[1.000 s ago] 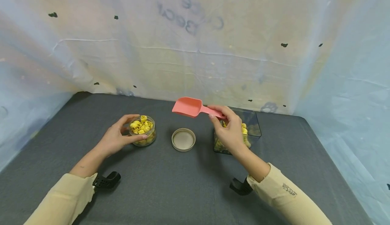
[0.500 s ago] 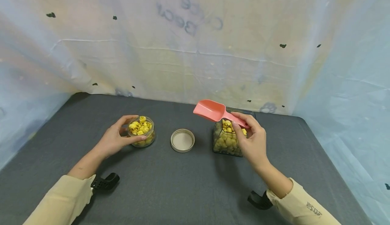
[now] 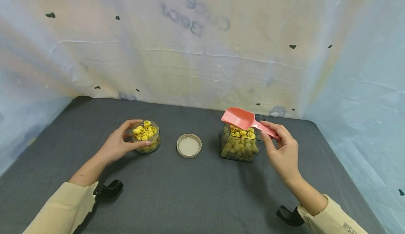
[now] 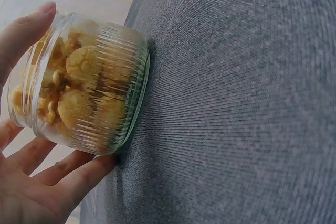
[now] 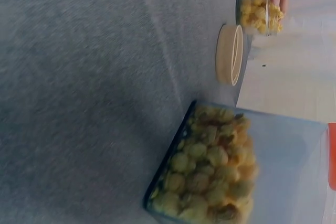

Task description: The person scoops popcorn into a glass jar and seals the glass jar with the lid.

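Observation:
My left hand (image 3: 117, 144) holds a small round glass jar (image 4: 100, 124), with fingers and thumb on either side of it. Yellow popcorn (image 3: 145, 132) fills the jar up to its mouth, and the jar stands upright on the table. In my right hand (image 3: 283, 153) is the handle of a pink scoop (image 3: 238, 118), pinched between thumb and fingers. No popcorn shows in the scoop's bowl, which hangs over a clear square container (image 3: 224, 146). More popcorn (image 5: 210, 166) lies in that container's lower part. Only a bit of the scoop enters the right wrist view.
Between jar and container, a round cream jar lid (image 3: 188, 146) lies with its hollow side up. Dark grey cloth (image 3: 177, 191) covers the table. A pale printed sheet (image 3: 202, 75) hangs behind the table and at both sides.
My right hand has moved right and a little toward me, bringing the scoop from beside the container to above it. The left hand stays on the jar.

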Action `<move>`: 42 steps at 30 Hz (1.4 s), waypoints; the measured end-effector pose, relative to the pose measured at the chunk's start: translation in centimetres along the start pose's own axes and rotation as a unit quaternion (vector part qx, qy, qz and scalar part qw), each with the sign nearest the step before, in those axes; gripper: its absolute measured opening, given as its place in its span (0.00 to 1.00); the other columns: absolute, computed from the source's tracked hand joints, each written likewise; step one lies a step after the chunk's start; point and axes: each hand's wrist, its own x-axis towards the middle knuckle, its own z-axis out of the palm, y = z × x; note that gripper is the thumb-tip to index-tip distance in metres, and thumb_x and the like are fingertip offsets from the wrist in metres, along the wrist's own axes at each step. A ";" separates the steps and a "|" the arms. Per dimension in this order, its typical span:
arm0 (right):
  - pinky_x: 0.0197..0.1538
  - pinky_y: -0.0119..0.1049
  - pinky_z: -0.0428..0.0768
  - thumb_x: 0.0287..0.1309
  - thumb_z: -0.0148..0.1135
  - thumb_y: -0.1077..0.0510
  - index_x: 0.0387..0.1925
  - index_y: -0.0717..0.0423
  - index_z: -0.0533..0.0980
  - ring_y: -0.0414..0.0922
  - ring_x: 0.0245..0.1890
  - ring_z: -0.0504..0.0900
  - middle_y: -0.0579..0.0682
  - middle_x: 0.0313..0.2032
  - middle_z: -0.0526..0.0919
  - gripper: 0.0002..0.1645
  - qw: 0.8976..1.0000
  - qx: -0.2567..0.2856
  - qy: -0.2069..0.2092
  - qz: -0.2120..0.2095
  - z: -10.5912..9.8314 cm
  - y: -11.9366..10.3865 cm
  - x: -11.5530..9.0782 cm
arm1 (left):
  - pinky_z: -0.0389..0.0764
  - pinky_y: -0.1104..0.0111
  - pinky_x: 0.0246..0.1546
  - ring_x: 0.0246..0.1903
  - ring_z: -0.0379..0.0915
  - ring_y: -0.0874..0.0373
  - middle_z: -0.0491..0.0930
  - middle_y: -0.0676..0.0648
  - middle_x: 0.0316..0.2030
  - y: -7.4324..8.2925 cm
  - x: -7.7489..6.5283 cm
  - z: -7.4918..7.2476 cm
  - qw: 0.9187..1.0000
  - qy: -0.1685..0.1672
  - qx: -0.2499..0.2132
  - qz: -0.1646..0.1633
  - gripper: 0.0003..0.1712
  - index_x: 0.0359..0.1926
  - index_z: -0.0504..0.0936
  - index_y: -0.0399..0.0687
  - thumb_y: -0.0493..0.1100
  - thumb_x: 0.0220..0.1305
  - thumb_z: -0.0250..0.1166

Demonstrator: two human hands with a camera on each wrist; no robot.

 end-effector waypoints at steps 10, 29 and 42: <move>0.37 0.16 0.73 0.55 0.60 0.76 0.47 0.69 0.80 0.34 0.36 0.75 0.41 0.40 0.79 0.17 0.999 -0.030 0.017 0.001 -1.5 1.0 -0.4 | 0.64 0.38 0.58 0.65 0.55 0.29 0.56 0.35 0.70 -0.1 0.1 0.0 1.000 0.001 -0.003 0.000 0.52 0.72 0.55 0.50 0.60 0.53 0.71; 0.33 0.18 0.66 0.59 0.62 0.68 0.49 0.58 0.81 0.32 0.30 0.68 0.50 0.36 0.79 0.16 0.988 -0.143 -0.029 0.057 -2.6 2.0 -1.0 | 0.63 0.38 0.59 0.65 0.55 0.30 0.56 0.37 0.70 -0.3 0.2 0.0 1.000 0.000 0.000 0.006 0.53 0.72 0.55 0.51 0.61 0.53 0.71; 0.30 0.25 0.63 0.60 0.62 0.65 0.48 0.58 0.81 0.28 0.31 0.68 0.52 0.39 0.80 0.14 0.977 -0.202 -0.061 0.042 -2.7 2.2 -0.6 | 0.63 0.37 0.59 0.65 0.54 0.29 0.55 0.36 0.71 -0.4 0.2 0.0 1.000 -0.003 -0.001 0.001 0.53 0.72 0.55 0.52 0.62 0.53 0.70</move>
